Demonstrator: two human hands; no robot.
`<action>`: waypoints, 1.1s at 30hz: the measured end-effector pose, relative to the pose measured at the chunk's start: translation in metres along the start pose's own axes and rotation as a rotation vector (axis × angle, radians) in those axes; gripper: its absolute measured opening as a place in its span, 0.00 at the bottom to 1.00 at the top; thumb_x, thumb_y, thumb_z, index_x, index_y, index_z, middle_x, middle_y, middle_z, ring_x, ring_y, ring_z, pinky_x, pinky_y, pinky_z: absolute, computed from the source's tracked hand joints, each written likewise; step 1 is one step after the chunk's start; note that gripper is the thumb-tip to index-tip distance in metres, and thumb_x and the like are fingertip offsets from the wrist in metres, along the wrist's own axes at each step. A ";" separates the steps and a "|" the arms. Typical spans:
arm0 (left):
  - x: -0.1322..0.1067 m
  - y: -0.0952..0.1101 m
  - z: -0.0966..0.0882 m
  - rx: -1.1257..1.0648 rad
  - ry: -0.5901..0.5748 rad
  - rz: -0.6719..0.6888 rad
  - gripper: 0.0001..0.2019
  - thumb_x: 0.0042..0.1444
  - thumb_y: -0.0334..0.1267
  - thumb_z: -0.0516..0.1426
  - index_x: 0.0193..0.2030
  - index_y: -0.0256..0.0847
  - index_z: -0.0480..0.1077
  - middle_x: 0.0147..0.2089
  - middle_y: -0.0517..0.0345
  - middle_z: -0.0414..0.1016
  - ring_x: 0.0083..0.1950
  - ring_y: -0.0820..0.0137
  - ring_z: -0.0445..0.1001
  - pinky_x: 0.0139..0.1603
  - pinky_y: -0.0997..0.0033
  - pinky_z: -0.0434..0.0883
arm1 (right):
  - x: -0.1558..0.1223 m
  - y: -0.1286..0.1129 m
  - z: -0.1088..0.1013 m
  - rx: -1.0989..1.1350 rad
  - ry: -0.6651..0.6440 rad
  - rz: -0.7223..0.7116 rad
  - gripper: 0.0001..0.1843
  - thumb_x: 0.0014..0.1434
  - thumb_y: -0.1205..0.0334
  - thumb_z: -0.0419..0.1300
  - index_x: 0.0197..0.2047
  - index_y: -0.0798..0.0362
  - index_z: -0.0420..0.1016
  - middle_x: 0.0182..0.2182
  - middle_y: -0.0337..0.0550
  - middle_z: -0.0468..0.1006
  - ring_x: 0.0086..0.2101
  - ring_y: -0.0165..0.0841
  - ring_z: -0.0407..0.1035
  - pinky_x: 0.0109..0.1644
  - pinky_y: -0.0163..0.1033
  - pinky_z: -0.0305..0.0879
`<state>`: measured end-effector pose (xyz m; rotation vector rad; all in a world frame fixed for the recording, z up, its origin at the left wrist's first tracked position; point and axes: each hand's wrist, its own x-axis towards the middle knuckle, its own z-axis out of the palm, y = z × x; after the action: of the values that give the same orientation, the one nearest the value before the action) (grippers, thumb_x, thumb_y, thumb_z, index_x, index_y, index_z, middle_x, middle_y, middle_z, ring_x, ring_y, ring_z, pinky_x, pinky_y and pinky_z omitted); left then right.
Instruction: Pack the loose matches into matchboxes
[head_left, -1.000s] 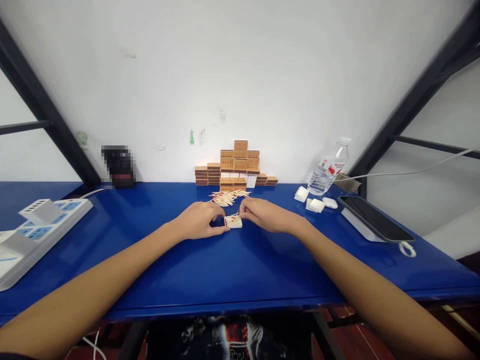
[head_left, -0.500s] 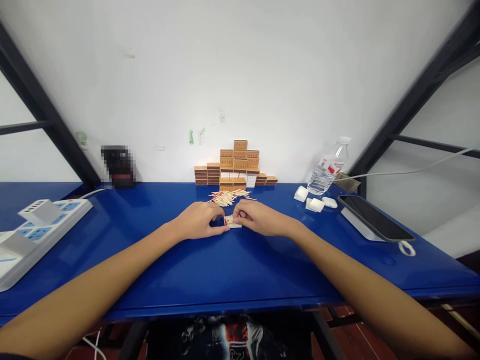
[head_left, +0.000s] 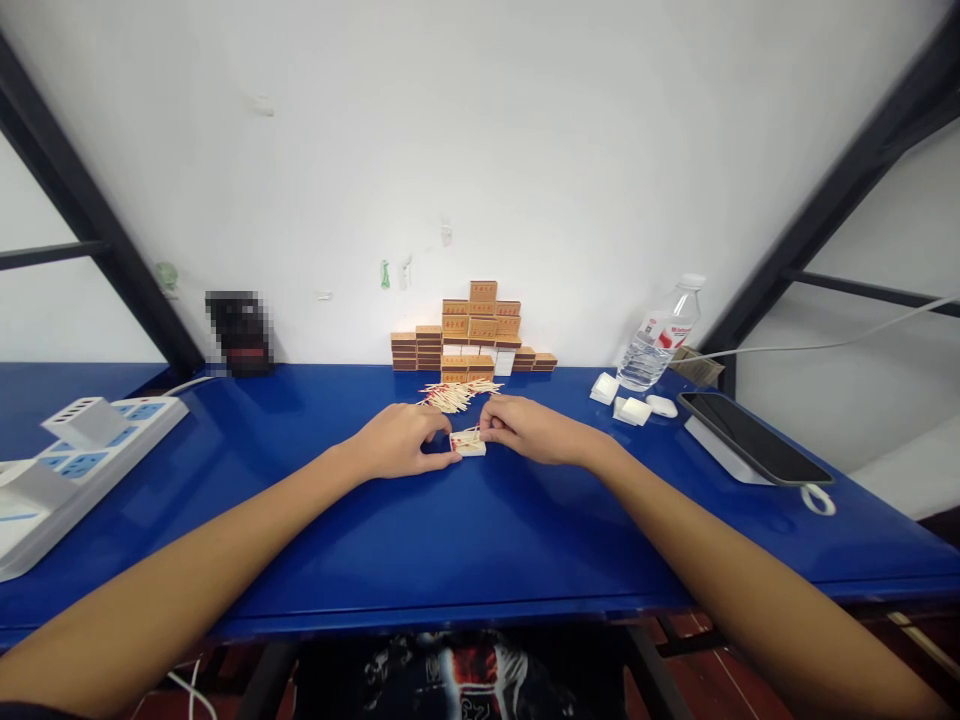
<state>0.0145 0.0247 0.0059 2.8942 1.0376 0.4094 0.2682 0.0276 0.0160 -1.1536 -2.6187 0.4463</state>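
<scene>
A small white matchbox tray (head_left: 471, 450) lies on the blue table, with red-tipped matchsticks inside. My left hand (head_left: 397, 440) grips its left end between thumb and fingers. My right hand (head_left: 525, 428) is closed in a pinch at the tray's right end, where a pale matchstick (head_left: 475, 430) slants up to the fingertips; how many sticks it holds is hard to see. Just behind the tray spreads a loose pile of matchsticks (head_left: 454, 397). Beyond that, brown matchboxes (head_left: 481, 328) are stacked against the wall.
To the right stand a water bottle (head_left: 660, 335), small white boxes (head_left: 631, 410) and a phone (head_left: 750, 435) on a white stand. A power strip (head_left: 112, 460) with plugs lies at the left. A pixelated dark object (head_left: 240, 335) leans by the wall.
My right hand has lifted slightly and shifted right, uncovering more of the tray and its matchsticks. My left hand keeps its grip on the tray.
</scene>
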 end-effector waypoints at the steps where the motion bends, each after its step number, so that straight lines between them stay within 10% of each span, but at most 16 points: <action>1: 0.000 0.000 0.000 -0.001 -0.001 0.002 0.18 0.64 0.54 0.59 0.43 0.40 0.77 0.34 0.58 0.76 0.32 0.69 0.72 0.31 0.69 0.61 | 0.000 0.000 -0.001 -0.003 0.009 0.001 0.06 0.70 0.63 0.57 0.39 0.53 0.72 0.38 0.46 0.76 0.37 0.35 0.66 0.40 0.39 0.59; 33: 0.000 -0.001 0.001 0.002 -0.004 0.001 0.16 0.64 0.53 0.59 0.43 0.41 0.77 0.34 0.59 0.76 0.32 0.69 0.73 0.32 0.69 0.61 | 0.007 0.001 0.012 -0.087 0.080 -0.029 0.04 0.69 0.66 0.59 0.41 0.54 0.75 0.42 0.46 0.70 0.41 0.37 0.67 0.46 0.40 0.62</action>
<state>0.0144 0.0259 0.0047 2.8963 1.0366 0.4025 0.2605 0.0313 0.0050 -1.1338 -2.6053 0.2774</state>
